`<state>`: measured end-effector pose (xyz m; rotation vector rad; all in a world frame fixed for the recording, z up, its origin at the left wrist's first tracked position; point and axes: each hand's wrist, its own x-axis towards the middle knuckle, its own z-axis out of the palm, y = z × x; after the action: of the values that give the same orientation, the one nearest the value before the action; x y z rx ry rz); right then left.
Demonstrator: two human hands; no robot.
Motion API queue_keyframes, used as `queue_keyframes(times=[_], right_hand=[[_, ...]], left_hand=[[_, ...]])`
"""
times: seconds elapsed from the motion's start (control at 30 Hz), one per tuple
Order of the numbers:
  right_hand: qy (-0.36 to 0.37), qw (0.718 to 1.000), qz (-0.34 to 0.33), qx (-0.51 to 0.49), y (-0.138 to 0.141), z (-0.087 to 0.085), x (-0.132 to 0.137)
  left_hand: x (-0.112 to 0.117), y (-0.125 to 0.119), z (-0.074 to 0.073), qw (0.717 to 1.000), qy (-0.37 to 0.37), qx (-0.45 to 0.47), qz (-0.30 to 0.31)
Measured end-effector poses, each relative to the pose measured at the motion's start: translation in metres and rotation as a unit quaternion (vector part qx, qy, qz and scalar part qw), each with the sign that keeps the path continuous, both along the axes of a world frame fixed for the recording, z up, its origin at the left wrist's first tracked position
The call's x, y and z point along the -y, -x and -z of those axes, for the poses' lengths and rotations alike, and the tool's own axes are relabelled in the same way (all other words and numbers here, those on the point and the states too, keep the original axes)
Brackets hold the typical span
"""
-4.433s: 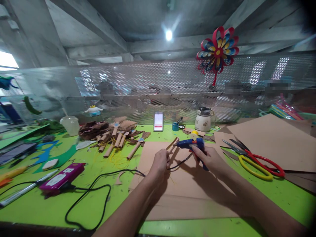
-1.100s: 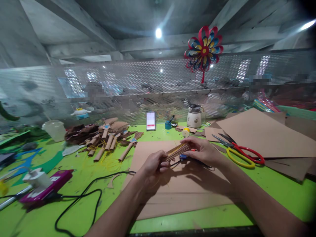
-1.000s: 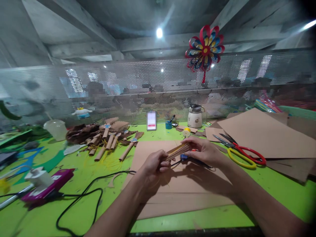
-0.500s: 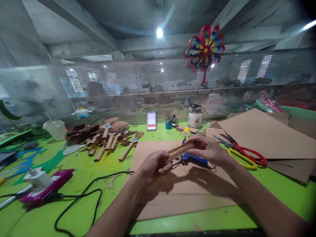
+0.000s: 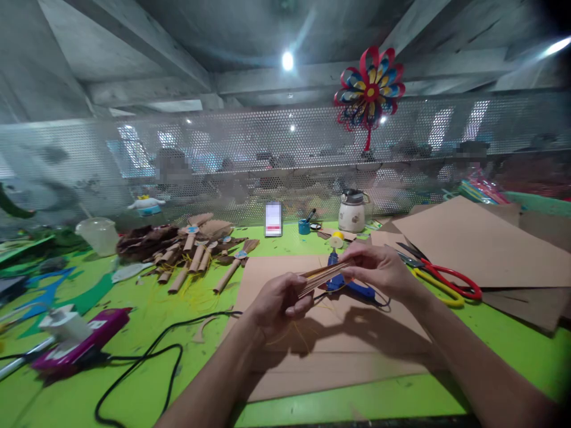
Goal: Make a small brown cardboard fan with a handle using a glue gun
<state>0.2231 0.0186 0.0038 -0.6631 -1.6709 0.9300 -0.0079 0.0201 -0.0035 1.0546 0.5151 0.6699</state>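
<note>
A bundle of folded brown paper strips (image 5: 323,279) is held between my two hands above a large sheet of brown paper (image 5: 285,375). My left hand (image 5: 283,303) is closed around its left end, thumb on top. My right hand (image 5: 373,267) pinches the right end between thumb and fingers. Thin yellow strands (image 5: 306,336) hang below my left hand. Behind and partly under the bundle lies a blue glue gun (image 5: 357,289), its cord running off to the left and right. What sits inside the folds cannot be made out.
To the right lie red-handled scissors (image 5: 450,279), yellow-handled scissors (image 5: 439,291) and stacked brown paper (image 5: 482,244). At left are several paper tubes with yellow strings (image 5: 197,257), a purple power strip (image 5: 84,339) and its black cable (image 5: 178,321). A phone (image 5: 273,219) and a white jug (image 5: 352,213) stand behind.
My right hand has shifted very slightly along the paper bundle's right end. Both hands keep their hold; the whole view has moved a little.
</note>
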Motion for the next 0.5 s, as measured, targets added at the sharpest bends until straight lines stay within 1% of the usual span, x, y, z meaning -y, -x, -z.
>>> queue_keyframes(times=[0.07,0.13,0.23,0.3,0.33,0.4,0.43,0.5], right_hand=[[-0.008,1.000,0.000,-0.003,-0.0004,0.0006,-0.0005],[-0.007,1.000,-0.002,-0.002,-0.0002,0.0009,-0.0009],[0.003,1.000,-0.005,-0.002,0.0008,0.0008,-0.0009],[0.011,1.000,-0.002,0.003,0.0014,0.0007,-0.0007],[0.014,1.000,0.000,0.007,0.0015,0.0008,-0.0008],[0.025,0.999,0.000,0.020,0.0012,0.0018,-0.0015],[0.031,0.999,0.001,0.027,0.0009,0.0027,-0.0022],[0.044,0.998,0.006,0.038,0.0006,0.0050,-0.0038]], left_hand=[[-0.0007,-0.0002,0.0002,1.000,0.001,0.003,0.012],[-0.0010,-0.0008,0.0008,1.000,0.000,0.000,0.005],[-0.0004,-0.0011,0.0012,0.999,-0.009,-0.024,-0.042],[-0.0003,-0.0001,0.0005,0.996,-0.031,-0.047,-0.069],[-0.0007,0.0007,0.0000,0.994,-0.052,-0.057,-0.076],[-0.0024,0.0025,-0.0009,0.983,-0.132,-0.084,-0.099],[-0.0034,0.0033,-0.0011,0.971,-0.184,-0.100,-0.117],[-0.0049,0.0037,-0.0006,0.933,-0.294,-0.140,-0.155]])
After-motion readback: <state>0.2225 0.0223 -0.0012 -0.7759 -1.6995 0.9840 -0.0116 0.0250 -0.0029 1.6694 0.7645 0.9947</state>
